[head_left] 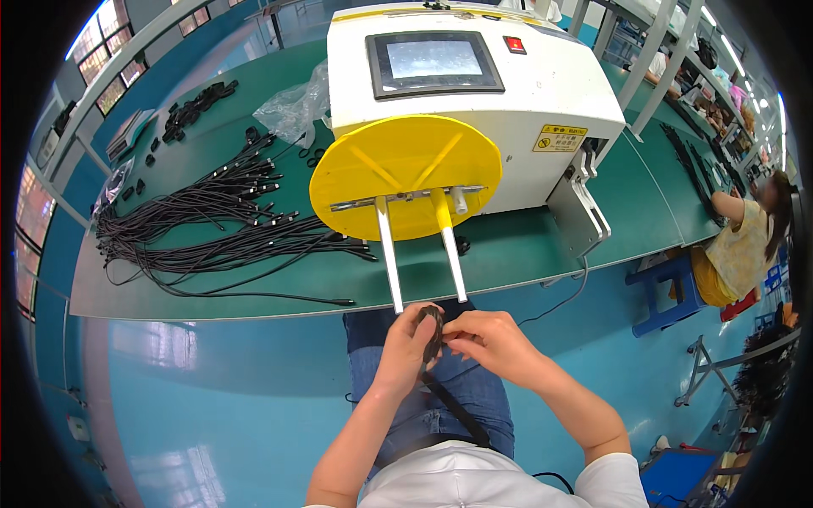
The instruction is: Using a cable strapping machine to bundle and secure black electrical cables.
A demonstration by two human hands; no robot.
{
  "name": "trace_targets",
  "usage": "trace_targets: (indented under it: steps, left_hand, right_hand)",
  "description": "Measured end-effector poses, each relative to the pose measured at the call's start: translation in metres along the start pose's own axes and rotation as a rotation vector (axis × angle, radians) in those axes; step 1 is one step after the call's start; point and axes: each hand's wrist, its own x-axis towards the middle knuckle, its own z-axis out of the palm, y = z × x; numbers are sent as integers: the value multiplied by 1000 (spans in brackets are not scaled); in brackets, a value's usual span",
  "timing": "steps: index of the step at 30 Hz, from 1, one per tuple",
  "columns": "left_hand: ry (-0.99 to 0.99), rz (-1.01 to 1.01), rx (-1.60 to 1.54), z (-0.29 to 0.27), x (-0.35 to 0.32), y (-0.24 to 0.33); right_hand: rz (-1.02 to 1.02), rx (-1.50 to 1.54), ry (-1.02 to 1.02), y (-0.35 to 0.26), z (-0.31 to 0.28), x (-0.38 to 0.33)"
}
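Observation:
My left hand (405, 349) and my right hand (489, 340) meet over my lap, both closed on a small coiled bundle of black cable (432, 330). They are just below the two white prongs (423, 254) that stick out from a yellow disc (405, 176) on the front of a white machine (508, 93) with a screen (434, 62). A dark strap runs down from the bundle toward my body.
Several loose black cables (220, 229) lie spread on the green table (525, 245) to the left, with a clear plastic bag (296, 106) behind them. Another person (745, 245) sits at the right on a blue stool (669, 288). The floor is blue.

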Motion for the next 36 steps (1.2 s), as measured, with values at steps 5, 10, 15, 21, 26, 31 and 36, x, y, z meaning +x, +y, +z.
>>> trace_targets:
  steps: [5,10,15,21,26,31,36]
  left_hand:
    - [144,406,533,2,0,-2]
    - [169,583,803,11,-7,3]
    - [104,516,819,-1,-7,7]
    - [-56,511,935,-2,-17,22]
    - [-224,494,782,-7,-21,26]
    - [-309,363,554,-7,-27,26]
    - [-325,421,849,-6,-30,32]
  right_hand:
    - [316,505,44,6,1,2]
    - [409,514,-16,16,5,2]
    - [492,803,-100,27,-1,-1]
    - [642,1071,-484,28,-17,-3]
    - [596,1032,-397,28,-10,-12]
    - [554,936,-370,24,-13,-17]
    - [609,737,-453,9,-22,-16]
